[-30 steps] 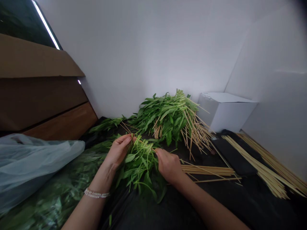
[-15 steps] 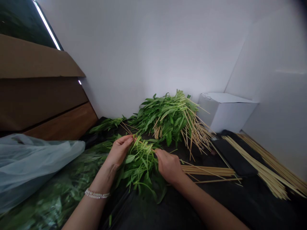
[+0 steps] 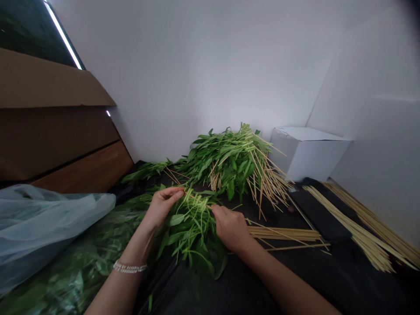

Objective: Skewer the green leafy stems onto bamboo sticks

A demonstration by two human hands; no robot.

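Leafy green stems (image 3: pixel 193 225) hang bunched along a thin bamboo skewer (image 3: pixel 186 193) between my two hands. At the skewer's left end, my left hand (image 3: pixel 163 205) pinches with thumb and fingertips. My right hand (image 3: pixel 231 225) is closed around its other end, close against the stems, and hides that part of the stick. The leaves droop toward the black surface below. Just behind lies a large heap of the same greens (image 3: pixel 226 151), with many skewer ends (image 3: pixel 267 183) sticking out on its right side.
To the right lie bamboo sticks (image 3: pixel 288 234), a black flat case (image 3: pixel 323 214) and a pale stick bundle (image 3: pixel 357 232). A white box (image 3: pixel 308 151) stands against the wall. At left are bagged greens (image 3: pixel 82 258), a translucent plastic bag (image 3: pixel 49 218) and a cardboard box (image 3: pixel 49 83).
My left fingertips have shifted very slightly right along the skewer, toward the stems. My right hand stays nearly still, and the heap behind is unchanged.
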